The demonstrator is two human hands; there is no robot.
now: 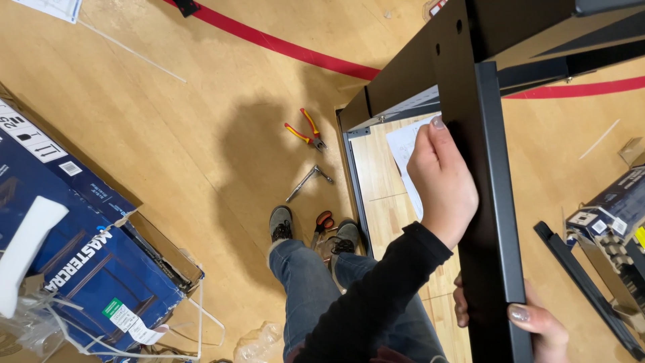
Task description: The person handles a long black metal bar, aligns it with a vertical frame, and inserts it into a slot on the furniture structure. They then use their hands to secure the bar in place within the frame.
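Both hands on black metal post [487,222], standing upright over wood floor [201,148].
Right hand [537,326] clamped on post low, thumb across front. Left hand [440,181] wraps post higher, fingers closed around the back. Pliers [306,132], wrench [308,183] lie near shoes [281,223]. Blue carton [74,249] to the left.

Bare wooden floor [201,134] is lying open left of the black metal frame [484,202]. Pliers [306,131], a ratchet wrench [308,183] and orange-handled cutters [322,225] are cluttering the patch near the feet, while a blue carton [80,255] is blocking the left edge and a loose black rail [584,286] is crowding the right.
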